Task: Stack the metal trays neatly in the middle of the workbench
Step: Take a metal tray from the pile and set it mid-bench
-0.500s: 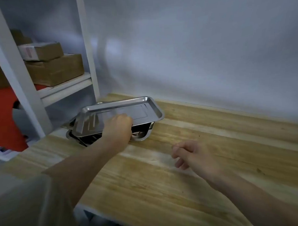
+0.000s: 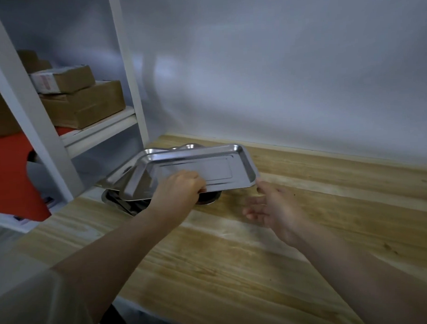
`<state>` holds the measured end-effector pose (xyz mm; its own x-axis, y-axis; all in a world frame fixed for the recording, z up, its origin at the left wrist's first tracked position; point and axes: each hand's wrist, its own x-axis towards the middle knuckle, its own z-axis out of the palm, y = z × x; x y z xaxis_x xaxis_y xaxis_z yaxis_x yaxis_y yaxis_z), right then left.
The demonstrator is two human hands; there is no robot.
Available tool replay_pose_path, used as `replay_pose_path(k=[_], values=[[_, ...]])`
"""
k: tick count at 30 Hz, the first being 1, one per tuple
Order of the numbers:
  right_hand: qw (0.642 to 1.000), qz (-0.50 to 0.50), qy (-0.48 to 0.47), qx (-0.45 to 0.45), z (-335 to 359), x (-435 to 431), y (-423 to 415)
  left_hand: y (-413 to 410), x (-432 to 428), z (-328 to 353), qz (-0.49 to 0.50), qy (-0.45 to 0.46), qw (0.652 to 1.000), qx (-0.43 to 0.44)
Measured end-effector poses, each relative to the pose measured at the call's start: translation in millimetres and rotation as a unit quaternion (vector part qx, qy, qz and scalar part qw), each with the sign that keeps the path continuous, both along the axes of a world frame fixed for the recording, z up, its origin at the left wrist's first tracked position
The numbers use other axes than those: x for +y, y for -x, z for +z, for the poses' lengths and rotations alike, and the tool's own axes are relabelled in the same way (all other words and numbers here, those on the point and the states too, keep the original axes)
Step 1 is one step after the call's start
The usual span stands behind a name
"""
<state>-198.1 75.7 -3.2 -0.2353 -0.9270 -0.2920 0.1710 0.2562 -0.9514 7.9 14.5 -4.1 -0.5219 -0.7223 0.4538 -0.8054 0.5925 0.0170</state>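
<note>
The left hand (image 2: 178, 187) pinches the top steel tray (image 2: 195, 168) above the pile (image 2: 126, 179) at the counter's (image 2: 306, 207) left end; the spread right hand (image 2: 272, 208) reaches, so it may tip and clatter.

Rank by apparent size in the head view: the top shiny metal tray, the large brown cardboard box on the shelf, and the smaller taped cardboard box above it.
1. Top shiny metal tray, largest.
2. Large brown cardboard box.
3. Smaller taped cardboard box, smallest.
The boxes sit farther back, so real sizes may differ.
</note>
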Motion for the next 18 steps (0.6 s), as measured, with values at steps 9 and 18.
replay_pose_path(k=[9, 18], values=[[0.992, -0.069, -0.009, -0.104, 11, -17, -21, -28, 12, 11, 0.069, -0.049, 0.994, 0.067], [0.991, -0.091, 0.009, -0.102, 2, 13, 5, -50, 16, 9, 0.308, -0.303, 0.811, 0.395]])
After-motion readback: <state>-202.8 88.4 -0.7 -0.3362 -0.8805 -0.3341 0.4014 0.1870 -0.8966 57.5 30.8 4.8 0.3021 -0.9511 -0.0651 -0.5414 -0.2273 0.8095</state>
